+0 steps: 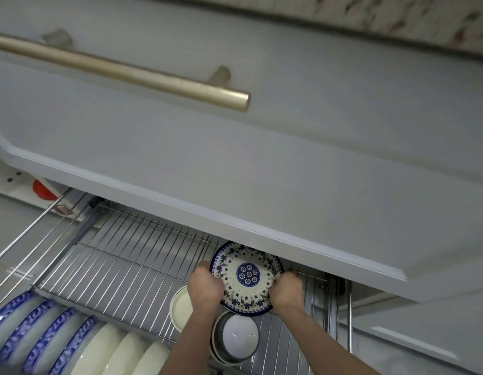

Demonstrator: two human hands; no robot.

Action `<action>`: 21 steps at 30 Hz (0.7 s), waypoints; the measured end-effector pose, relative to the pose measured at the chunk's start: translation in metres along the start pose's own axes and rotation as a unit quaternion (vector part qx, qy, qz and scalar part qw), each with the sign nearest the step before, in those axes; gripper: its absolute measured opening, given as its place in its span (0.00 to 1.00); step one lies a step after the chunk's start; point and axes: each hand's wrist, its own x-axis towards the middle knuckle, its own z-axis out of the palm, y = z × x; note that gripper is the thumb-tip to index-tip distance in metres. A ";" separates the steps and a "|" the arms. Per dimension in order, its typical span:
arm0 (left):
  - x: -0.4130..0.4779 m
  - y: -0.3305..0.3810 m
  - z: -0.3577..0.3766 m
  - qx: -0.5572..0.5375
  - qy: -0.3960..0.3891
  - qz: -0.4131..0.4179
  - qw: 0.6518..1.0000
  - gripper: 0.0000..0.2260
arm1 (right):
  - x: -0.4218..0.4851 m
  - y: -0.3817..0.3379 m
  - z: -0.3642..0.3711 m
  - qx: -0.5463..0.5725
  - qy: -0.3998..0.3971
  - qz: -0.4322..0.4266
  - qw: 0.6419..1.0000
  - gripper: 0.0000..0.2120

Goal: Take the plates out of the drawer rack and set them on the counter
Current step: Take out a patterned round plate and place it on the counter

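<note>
fig.: two-handed hold on a glazed plate in a pull-out rack. the floral plate (247,277) sat face-up over the wire rack (132,255), its far rim just under the lip of the grey drawer front (262,171). the left hand (205,286) gripped the plate's left rim and the right hand (286,290) its right rim, the fingers of both curled round the edge, i.e. a hold at opposite sides. whether the plate was clear of the wires or resting on them could not be told. a grey-rimmed bowl (237,336) lay just nearer than the plate, partly under its near rim. a cream plate (181,307) lay beside the floral plate to the left, partly hidden by the left arm. well to its left & nearer, blue-rimmed plates (37,328) and cream plates (121,353) stood on edge.

handling, as judged: ceramic, so stiff, fairly heavy for its size, brittle, w/ a slick glaze. a hold on opposite rims suited it. risks: the far rim knocking the drawer front on the way up, or the near rim clipping the bowl. what looked like the bench (397,23) edge showed far above the plate, blurred, so a tall lift seemed likely.
</note>
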 end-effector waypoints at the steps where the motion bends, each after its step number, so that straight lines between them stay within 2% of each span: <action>1: -0.007 -0.002 -0.004 -0.015 0.000 -0.003 1.000 0.09 | -0.005 0.001 -0.002 0.008 -0.004 0.000 1.000 0.10; 6: -0.060 -0.012 -0.041 -0.043 0.009 -0.046 0.998 0.09 | -0.057 0.012 -0.016 0.079 -0.027 -0.006 0.997 0.13; 11: -0.135 0.001 -0.097 -0.046 0.009 -0.048 0.998 0.12 | -0.137 0.016 -0.046 0.127 -0.042 0.008 0.991 0.12; 16: -0.190 0.048 -0.169 -0.006 0.006 -0.028 1.000 0.14 | -0.205 -0.009 -0.109 0.126 -0.048 -0.016 0.991 0.14; 21: -0.237 0.106 -0.239 -0.052 0.051 -0.012 0.997 0.14 | -0.261 -0.051 -0.194 0.156 -0.016 -0.068 0.985 0.13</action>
